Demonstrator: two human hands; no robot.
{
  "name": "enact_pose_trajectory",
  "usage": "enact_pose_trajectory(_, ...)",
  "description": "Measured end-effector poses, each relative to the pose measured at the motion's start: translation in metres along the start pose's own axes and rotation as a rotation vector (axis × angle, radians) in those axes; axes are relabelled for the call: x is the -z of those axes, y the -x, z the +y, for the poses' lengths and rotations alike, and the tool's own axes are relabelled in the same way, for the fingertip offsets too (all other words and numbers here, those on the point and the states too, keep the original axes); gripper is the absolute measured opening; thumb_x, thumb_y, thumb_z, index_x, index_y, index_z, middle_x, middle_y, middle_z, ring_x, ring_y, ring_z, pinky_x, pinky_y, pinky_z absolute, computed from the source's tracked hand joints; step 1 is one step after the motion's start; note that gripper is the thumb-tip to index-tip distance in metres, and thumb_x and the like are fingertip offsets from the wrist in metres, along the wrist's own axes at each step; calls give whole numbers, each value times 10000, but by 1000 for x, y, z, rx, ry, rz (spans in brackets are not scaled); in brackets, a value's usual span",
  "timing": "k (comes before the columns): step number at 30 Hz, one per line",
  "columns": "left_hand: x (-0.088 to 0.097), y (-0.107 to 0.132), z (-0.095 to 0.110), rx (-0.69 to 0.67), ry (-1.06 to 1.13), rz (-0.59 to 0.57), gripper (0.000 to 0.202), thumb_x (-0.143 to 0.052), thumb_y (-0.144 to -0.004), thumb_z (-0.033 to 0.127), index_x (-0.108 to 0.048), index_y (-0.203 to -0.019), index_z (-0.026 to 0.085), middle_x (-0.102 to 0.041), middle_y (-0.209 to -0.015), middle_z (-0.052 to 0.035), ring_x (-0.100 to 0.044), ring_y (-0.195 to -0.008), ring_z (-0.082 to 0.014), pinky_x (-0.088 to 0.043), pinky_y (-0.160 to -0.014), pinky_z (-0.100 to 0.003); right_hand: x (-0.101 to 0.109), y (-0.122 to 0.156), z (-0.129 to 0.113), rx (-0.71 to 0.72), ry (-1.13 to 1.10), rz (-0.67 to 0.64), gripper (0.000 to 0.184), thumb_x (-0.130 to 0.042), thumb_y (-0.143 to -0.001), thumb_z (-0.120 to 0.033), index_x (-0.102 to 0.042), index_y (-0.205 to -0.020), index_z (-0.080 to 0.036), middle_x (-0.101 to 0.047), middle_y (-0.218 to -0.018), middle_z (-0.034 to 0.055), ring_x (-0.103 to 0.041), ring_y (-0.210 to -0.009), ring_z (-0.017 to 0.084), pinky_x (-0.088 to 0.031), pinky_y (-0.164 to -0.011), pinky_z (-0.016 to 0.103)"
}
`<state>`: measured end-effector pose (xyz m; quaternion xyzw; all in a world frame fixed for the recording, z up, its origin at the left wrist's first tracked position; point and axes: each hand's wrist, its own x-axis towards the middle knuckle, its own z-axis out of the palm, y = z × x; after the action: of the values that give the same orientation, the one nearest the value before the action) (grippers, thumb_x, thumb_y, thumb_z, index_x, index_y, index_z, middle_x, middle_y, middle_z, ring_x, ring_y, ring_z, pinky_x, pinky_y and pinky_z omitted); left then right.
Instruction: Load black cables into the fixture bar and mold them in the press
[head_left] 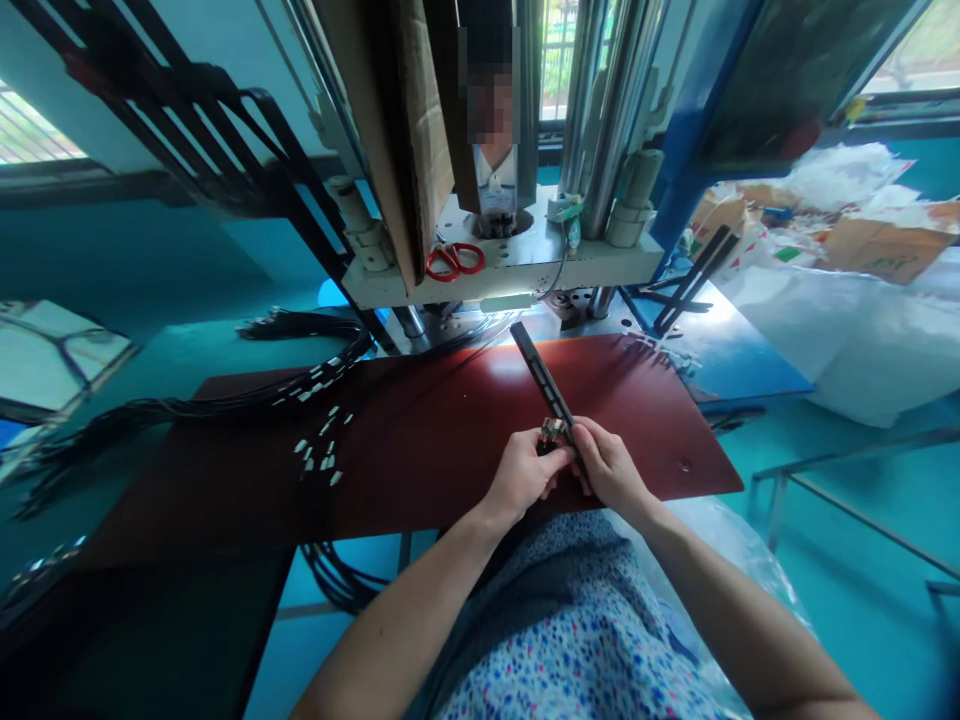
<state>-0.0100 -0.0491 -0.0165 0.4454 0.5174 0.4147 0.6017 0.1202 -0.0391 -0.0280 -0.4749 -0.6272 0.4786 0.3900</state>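
Near the front edge of the brown board, my left hand (525, 468) is closed on a small metallic connector-like part (551, 431); its exact kind is too small to tell. My right hand (604, 460) grips the lower end of a long, narrow dark slotted strip (541, 372), which slants up and away to the left. Pale bits show along the strip's slot. The two hands are close together, and the small part is right beside the strip. Fingers hide the strip's bottom end.
Black cables (247, 405) with white tags lie across the left of the brown board (442, 440). Behind it stands a press (525, 262) with red-handled scissors (455, 262) on its plate. More dark strips (696, 280) lean at the right, by boxes and plastic bags (847, 330).
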Motion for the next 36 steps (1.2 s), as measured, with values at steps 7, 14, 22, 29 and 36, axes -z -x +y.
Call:
enact_pose_trajectory(7, 5, 1, -1, -104, 59, 170, 212, -572, -759, 369, -466, -778, 187, -458, -491, 77, -355, -334, -54, -255, -294, -157, 2, 3, 4, -67, -235, 93, 520, -437, -872, -522, -492, -1219, -138, -461, -458, -80, -395, -282, 83, -306, -263, 173)
enact_pose_trajectory(14, 5, 0, 12, 78, 95, -59, 321, -653, -670, 391, -444, -571, 169, -372, -400, 78, -275, -296, -31, -177, -274, -162, 5, 4, 5, -102, -254, 53, 583, -483, -849, -533, -476, -1287, -148, -494, -476, -63, -394, -287, 78, -331, -261, 176)
enact_pose_trajectory(22, 6, 0, 8, 98, 157, -15, 313, -658, -654, 370, -429, -569, 173, -373, -389, 83, -263, -295, -26, -163, -280, -161, 7, 5, 4, -102, -208, 12, 556, -475, -863, -516, -495, -1289, -158, -504, -481, -58, -399, -290, 70, -323, -270, 168)
enact_pose_trajectory(29, 1, -3, 5, 72, 105, 23, 277, -618, -682, 322, -428, -553, 167, -379, -392, 79, -277, -314, -27, -181, -317, -169, 5, 2, 4, -72, -120, 16, 552, -445, -876, -510, -487, -1301, -160, -495, -483, -60, -408, -295, 78, -336, -275, 179)
enact_pose_trajectory(36, 10, -1, 3, -49, -8, 51, 242, -588, -742, 348, -528, -622, 147, -479, -494, 41, -407, -408, -54, -308, -388, -173, 4, 3, 5, -58, -101, 19, 517, -454, -884, -489, -502, -1287, -169, -496, -493, -57, -413, -303, 73, -336, -281, 173)
